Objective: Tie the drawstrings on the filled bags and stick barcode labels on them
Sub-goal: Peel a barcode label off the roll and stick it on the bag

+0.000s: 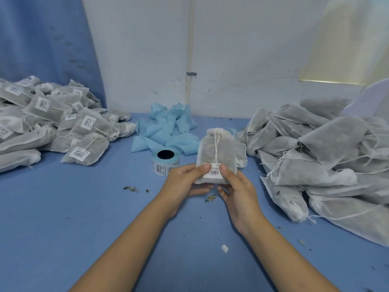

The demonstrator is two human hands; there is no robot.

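I hold a filled white mesh bag (216, 148) upright above the blue table (84, 218), its drawstring tied at the top and hanging down the front. A white barcode label (213, 171) sits on the bag's lower front. My left hand (185, 182) grips the bag's lower left corner with its thumb on the label's left edge. My right hand (237, 190) grips the lower right corner, thumb pressing the label's right edge. The label roll (166, 163) stands just behind my left hand.
A heap of labelled bags (52, 123) lies at the left. Unlabelled filled bags (320, 157) are piled at the right. Crumpled light-blue backing strips (168, 131) lie behind the roll near the wall. Small leaf scraps (131, 188) dot the table.
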